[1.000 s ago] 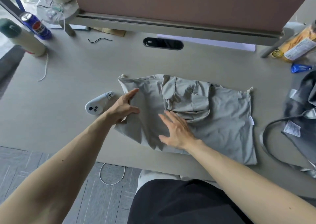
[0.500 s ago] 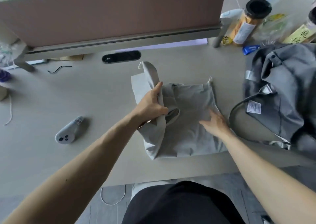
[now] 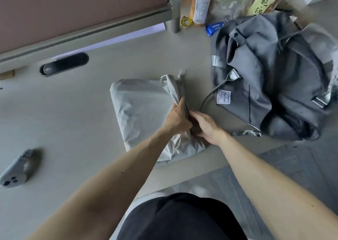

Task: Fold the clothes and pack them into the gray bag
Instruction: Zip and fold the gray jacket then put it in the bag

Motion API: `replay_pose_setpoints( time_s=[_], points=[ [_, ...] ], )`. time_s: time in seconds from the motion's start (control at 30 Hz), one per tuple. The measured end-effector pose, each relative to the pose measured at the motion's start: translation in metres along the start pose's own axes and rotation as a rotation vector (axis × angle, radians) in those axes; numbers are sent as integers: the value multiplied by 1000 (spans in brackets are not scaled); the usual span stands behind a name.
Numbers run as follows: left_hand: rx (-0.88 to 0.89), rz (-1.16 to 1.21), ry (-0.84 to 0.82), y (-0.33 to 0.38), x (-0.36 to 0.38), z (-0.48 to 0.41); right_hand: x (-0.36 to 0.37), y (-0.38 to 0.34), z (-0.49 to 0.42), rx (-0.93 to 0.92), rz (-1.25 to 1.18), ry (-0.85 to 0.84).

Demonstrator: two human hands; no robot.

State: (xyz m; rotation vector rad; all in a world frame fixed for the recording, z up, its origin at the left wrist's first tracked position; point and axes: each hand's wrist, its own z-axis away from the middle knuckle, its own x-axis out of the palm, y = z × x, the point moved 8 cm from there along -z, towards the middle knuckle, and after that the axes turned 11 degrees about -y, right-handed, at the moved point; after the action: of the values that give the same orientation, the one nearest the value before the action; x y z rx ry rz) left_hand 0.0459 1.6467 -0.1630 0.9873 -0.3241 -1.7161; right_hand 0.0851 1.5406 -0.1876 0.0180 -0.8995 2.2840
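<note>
Light gray garment (image 3: 142,111): folded, just left of gray bag (image 3: 265,75). Your left hand (image 3: 178,117) and right hand (image 3: 206,126), together, grip its bag-side edge. Packing outstanding.

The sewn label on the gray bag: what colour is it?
White with faint print. The label on the gray bag shows best in the head view.

Both forearms are extended forward. The left hand (image 3: 178,118) and right hand (image 3: 206,128) are held together, fingers curled on the cloth (image 3: 142,108).
</note>
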Motion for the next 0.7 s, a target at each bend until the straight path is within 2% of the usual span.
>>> replay_pose_setpoints(
  time_s=[0.1, 0.2, 0.27, 0.3, 0.37, 0.4, 0.5, 0.6, 0.7],
  points=[
    [79, -13, -52, 0, 3, 6, -12, -3, -2, -30, 68, 56],
    [195, -13, 222, -18, -34, 32, -24, -12, 0, -74, 487, 209],
    [182, -152, 402, -46, -58, 53, -14, -32, 13, -331, 789, 358],
    [153, -241, 441, -64, -64, 62, 0, -38, 17, -476, 937, 384],
    [118, -405, 427, -97, -64, 72, 31, -30, 14, -612, 1201, 328],
    [98, -477, 370, -113, -57, 75, 44, -19, 8, -598, 1318, 271],
    [-29, -573, 170, -156, -33, 83, 59, 15, -9, -397, 1508, 123],
    [-109, -543, 158, -181, -33, 90, 55, 36, -14, -274, 1546, 63],
    [-92, -585, 187, -187, -38, 92, 52, 42, -13, -248, 1544, 42]
  ],
)
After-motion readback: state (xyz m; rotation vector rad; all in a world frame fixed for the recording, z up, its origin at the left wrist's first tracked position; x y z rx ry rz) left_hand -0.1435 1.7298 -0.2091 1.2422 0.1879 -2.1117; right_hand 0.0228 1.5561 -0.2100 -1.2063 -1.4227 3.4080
